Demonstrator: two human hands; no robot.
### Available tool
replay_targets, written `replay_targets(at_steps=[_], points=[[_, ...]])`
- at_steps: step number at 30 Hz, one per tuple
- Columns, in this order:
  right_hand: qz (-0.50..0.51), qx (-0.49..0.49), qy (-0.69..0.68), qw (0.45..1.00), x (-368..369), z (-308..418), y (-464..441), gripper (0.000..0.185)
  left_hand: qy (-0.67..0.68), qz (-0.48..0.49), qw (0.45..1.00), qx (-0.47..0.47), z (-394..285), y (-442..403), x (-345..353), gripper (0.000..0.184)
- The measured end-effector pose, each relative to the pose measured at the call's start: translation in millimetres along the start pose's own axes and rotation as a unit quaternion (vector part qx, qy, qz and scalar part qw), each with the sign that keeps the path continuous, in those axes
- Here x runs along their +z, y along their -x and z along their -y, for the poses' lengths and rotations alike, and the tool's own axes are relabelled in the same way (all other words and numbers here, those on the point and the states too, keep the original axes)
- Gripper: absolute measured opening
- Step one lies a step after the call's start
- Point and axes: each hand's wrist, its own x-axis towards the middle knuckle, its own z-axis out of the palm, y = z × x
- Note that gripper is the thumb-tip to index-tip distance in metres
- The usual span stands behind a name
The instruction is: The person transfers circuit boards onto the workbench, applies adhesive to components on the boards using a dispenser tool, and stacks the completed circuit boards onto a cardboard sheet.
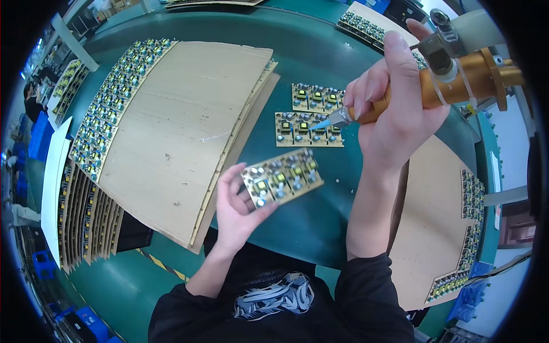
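Note:
My left hand [234, 208] grips a circuit board panel [282, 178] by its left end, holding it tilted above the green table [260, 134]. The panel carries yellow transformers and round capacitors. In my right hand [394, 103] is an orange glue dispenser gun [452, 80], fingers wrapped round its barrel. Its blue tapered nozzle [321, 124] points down and left, over a second board panel [289, 130] lying on the table. I cannot tell whether the tip touches that panel. Just behind lies another board panel [311, 96], partly hidden by my right hand.
A cardboard sheet [189, 114] at left bears rows of boards [117, 103] along its far edge. Another cardboard sheet [434, 228] at right has boards [472, 197] on its outer side. Stacked cardboard layers [86, 211] stand lower left. A person [33, 100] works far left.

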Motion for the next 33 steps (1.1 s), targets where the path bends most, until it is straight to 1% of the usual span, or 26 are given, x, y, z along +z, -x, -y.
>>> replay_targets(at_steps=[1,2,3,4,5,6,8,9,10,13,14,15,16,17,18,21,22,25,26,29,30,33], points=[[0.007,0.002,0.000,1.000,-0.9,-0.4,-0.2,0.035,0.002,0.018,1.000,-0.020,2.3,4.1,-0.9,0.081],[0.006,0.003,-0.001,1.000,-1.3,-2.3,-0.7,0.035,0.000,0.018,1.000,-0.021,3.3,7.3,-2.2,0.081],[-0.006,0.004,-0.029,1.000,-1.5,-5.8,-1.3,0.032,-0.158,0.022,0.986,0.041,3.9,10.4,-3.9,0.085],[-0.018,0.005,-0.057,0.998,-1.6,-9.0,-1.4,0.029,-0.312,0.026,0.944,0.102,3.8,13.3,-5.8,0.089],[-0.030,0.007,-0.085,0.996,-1.5,-10.0,-0.7,0.027,-0.458,0.030,0.874,0.159,3.1,15.8,-7.0,0.093],[-0.032,0.009,-0.087,0.996,1.5,-6.4,0.2,0.027,-0.460,0.030,0.873,0.157,1.0,15.8,-7.6,0.093],[-0.120,0.088,-0.054,0.987,14.9,10.5,-0.8,0.015,-0.560,0.058,0.805,0.186,-5.4,11.0,-6.2,0.095],[-0.164,0.126,-0.037,0.978,17.5,14.5,-0.5,0.014,-0.605,0.073,0.767,0.200,-7.0,9.0,-6.1,0.096],[-0.167,0.128,-0.036,0.977,16.8,14.6,0.5,0.014,-0.606,0.076,0.766,0.199,-5.7,8.2,-7.5,0.096],[-0.150,0.124,-0.048,0.980,14.4,13.3,-0.6,0.014,-0.555,0.111,0.797,0.212,1.5,5.5,-13.1,0.090],[-0.149,0.122,-0.049,0.980,13.3,12.2,-1.3,0.014,-0.555,0.110,0.797,0.213,-1.8,7.0,-13.9,0.090],[-0.143,0.118,-0.051,0.981,11.4,10.3,-1.1,0.014,-0.484,0.104,0.857,0.145,-11.9,10.5,-12.2,0.088],[-0.135,0.113,-0.053,0.983,10.3,7.1,-0.8,0.014,-0.406,0.096,0.906,0.075,-23.2,13.8,-11.8,0.086],[-0.130,0.110,-0.056,0.984,8.4,5.2,-1.4,0.013,-0.324,0.087,0.942,0.003,-32.3,17.2,-11.4,0.085],[-0.130,0.113,-0.058,0.983,6.8,3.5,-2.8,0.013,-0.326,0.085,0.942,0.001,-39.0,19.9,-12.5,0.085],[-0.129,0.079,-0.030,0.988,-1.4,-3.2,-10.2,0.013,-0.271,0.091,0.957,0.042,-55.1,26.7,-17.3,0.084],[-0.129,0.077,-0.035,0.988,-6.6,-9.2,-12.8,0.013,-0.274,0.089,0.957,0.045,-58.4,26.9,-19.3,0.084],[-0.063,-0.017,-0.068,0.996,-22.4,-31.6,-13.9,0.016,-0.210,0.078,0.971,0.079,-67.6,29.3,-25.4,0.085],[-0.063,-0.017,-0.073,0.995,-23.9,-31.7,-14.7,0.016,-0.213,0.075,0.971,0.082,-69.9,29.8,-25.9,0.085],[-0.076,-0.006,-0.048,0.996,-25.4,-28.7,-15.1,0.015,-0.155,0.047,0.982,0.097,-78.6,27.5,-29.0,0.085],[-0.076,-0.007,-0.058,0.995,-26.5,-29.3,-14.9,0.015,-0.161,0.042,0.981,0.103,-81.4,26.0,-31.4,0.085],[-0.099,0.006,-0.041,0.994,-27.0,-36.3,-13.7,0.013,-0.267,-0.016,0.952,0.146,-90.1,21.2,-46.9,0.083]])
